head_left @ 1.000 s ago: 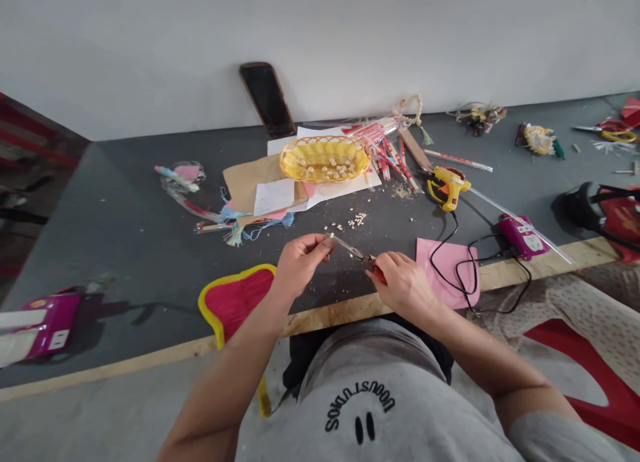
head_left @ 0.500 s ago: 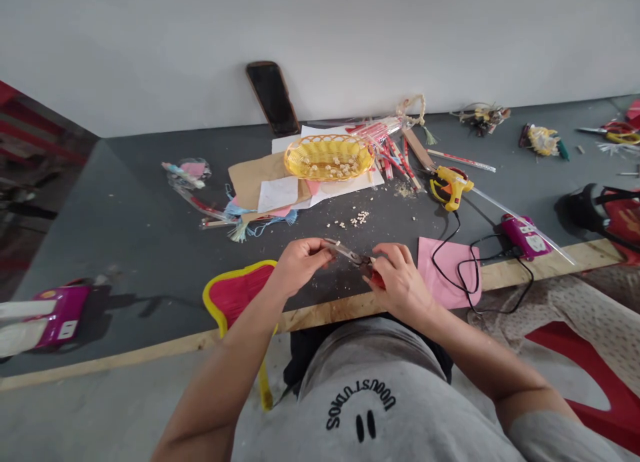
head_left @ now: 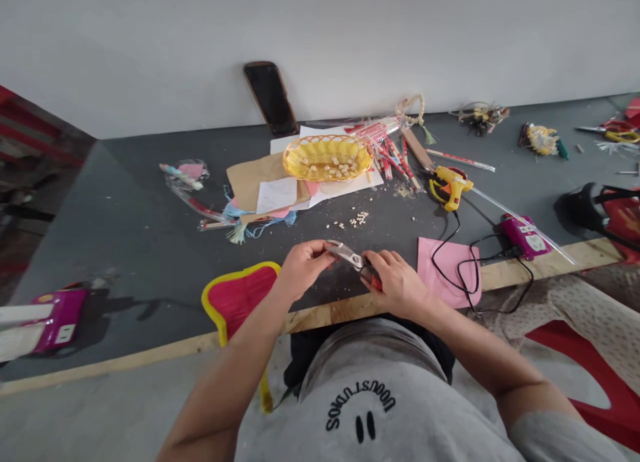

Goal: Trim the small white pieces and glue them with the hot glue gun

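My right hand (head_left: 397, 282) is wrapped round the reddish handles of a pair of scissors (head_left: 345, 253), whose metal blades point left. Close to the blade tips, my left hand (head_left: 305, 269) has its thumb and fingers pinched together. Whatever it pinches is too small to make out. Beyond both hands, small pale bits (head_left: 359, 219) lie scattered on the dark table. More pale pieces are inside a yellow woven basket (head_left: 328, 149), which rests on papers.
A yellow glue gun (head_left: 450, 187) stands right of the basket, its black cable running over pink paper (head_left: 430, 262) to a purple power socket (head_left: 525, 235). A pink fan with yellow edging (head_left: 235, 295) lies by my left forearm. A phone (head_left: 273, 99) leans on the wall.
My right fingers have closed further round the scissors' handles, and the blades show broader than before. My left hand has shifted slightly right, still pinched near the tips.
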`<state>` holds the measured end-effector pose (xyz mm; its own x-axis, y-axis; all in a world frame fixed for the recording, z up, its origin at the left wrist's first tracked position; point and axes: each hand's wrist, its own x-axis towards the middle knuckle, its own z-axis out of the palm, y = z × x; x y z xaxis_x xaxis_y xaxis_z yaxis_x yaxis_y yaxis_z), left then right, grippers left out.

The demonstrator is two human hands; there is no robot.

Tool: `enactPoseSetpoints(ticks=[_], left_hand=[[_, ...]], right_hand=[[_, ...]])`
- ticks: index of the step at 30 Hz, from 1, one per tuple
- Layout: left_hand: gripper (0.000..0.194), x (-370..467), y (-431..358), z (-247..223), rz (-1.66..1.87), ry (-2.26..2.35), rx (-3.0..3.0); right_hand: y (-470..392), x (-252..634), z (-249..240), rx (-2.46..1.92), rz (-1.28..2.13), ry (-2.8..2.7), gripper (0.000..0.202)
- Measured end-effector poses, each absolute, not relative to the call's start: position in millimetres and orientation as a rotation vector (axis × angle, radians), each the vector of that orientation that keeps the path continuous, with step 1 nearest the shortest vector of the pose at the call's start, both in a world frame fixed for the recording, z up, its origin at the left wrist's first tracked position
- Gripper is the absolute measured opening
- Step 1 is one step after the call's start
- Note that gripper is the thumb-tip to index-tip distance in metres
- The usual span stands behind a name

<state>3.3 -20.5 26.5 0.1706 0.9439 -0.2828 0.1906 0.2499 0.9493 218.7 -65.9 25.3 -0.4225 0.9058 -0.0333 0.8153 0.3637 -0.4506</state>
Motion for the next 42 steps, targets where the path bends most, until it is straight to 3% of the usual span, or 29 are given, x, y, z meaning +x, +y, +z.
enactPoseSetpoints(ticks=[9, 23, 42], left_hand=[[0.014, 10.4, -22.5, 15.0, 0.908, 1.375, 1.186], [0.013, 13.0, -19.2, 13.3, 0.884, 1.235, 1.034], [0.017, 17.7, -19.1, -5.4, 0.843, 1.272, 0.930]], right_hand=[[-60.1, 216.8, 25.8, -1.591, 0.589, -2.461, 0.035], [-59.4, 218.5, 32.0, -1.676, 0.625, -2.531, 0.055], [-52.7, 212.1, 30.9, -1.700, 0.602, -2.660, 0.033]])
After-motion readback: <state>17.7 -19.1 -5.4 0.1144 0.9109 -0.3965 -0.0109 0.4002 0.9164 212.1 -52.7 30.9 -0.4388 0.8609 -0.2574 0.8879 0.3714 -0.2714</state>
